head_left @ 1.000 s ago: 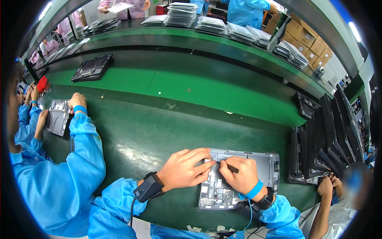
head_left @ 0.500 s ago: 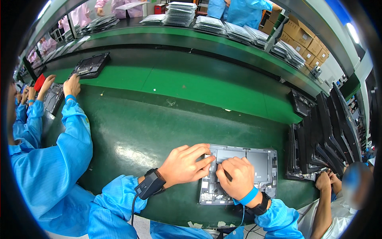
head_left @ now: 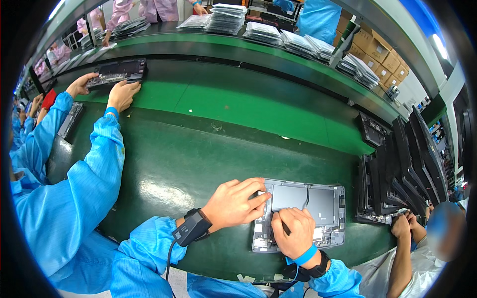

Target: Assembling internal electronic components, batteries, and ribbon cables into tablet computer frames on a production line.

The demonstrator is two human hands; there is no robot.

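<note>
The fingers (head_left: 256,194) of the left hand (head_left: 233,203) lie spread and flat on the upper left corner of an open grey device chassis (head_left: 318,198), pinning it down rather than gripping anything. The right hand (head_left: 294,233) is curled shut around a slim dark tool (head_left: 285,228), whose tip meets the chassis's left inner part; the exact spot under the knuckles is hidden. To do this step well, I judge the left hand should press evenly so the chassis cannot slide on the smooth green counter (head_left: 179,164), and the tool should be kept steady and nearly upright, with light force, since the thin dark cable (head_left: 306,198) crossing the middle looks easy to snag. The chassis lies flat near the counter's near edge, toward its right end, a shallow grey tray with a plain panel above and small boards and parts along its lower and left sides. Just to its right, dark devices (head_left: 397,174) stand on edge in a row. At the counter's far left, a neighbour's hands (head_left: 121,94) rest on another dark device (head_left: 117,72).
</note>
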